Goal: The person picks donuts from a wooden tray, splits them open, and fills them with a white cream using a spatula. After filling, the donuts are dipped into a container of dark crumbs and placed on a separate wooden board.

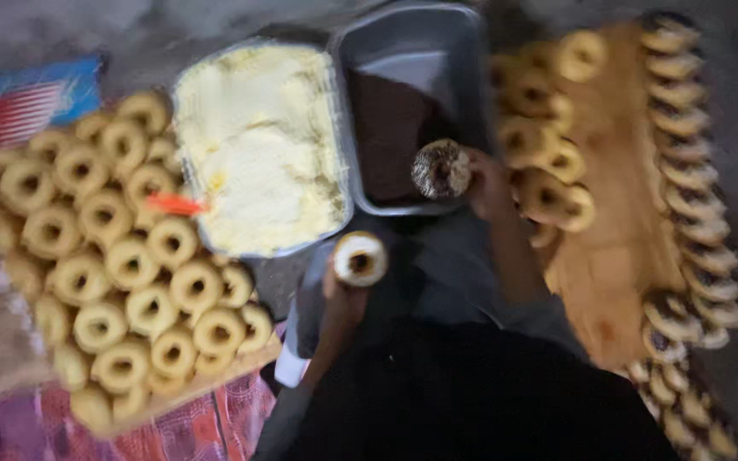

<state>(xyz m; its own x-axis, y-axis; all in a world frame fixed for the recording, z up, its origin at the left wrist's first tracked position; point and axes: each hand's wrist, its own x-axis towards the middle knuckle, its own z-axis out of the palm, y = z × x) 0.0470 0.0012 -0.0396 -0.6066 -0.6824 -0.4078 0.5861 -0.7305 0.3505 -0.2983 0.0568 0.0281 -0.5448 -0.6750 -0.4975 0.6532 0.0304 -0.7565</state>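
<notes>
1. Plainly, the left hand (341, 300) held a cream-coated doughnut (360, 258) upright at its fingertips, the ring standing above the hand with its hole facing the camera; the fingers were closed around its lower edge, though blur hid exactly how they sat.
2. The right hand (486, 183) held a chocolate-sprinkled doughnut (441, 169) out to its left side, gripped at the ring's right edge; the fingers were closed on it, and the blur hid each one.
3. That sprinkled ring hung over the near right corner of the grey metal tray (463, 51), which held a dark layer of sprinkles (386, 128).
4. Just left of it, touching side by side, stood a second tray of pale yellow cream (258, 145), with an orange tool (174, 204) lying at its left rim.
5. The cream-coated ring sat just beyond the near right corner of the cream tray.
6. Plain doughnuts (121, 256) were heaped on a board at the left.
7. On the right, a wooden board (617, 213) carried a pile of plain rings along its far left edge and a row of sprinkled doughnuts (694, 171) along its right edge.
</notes>
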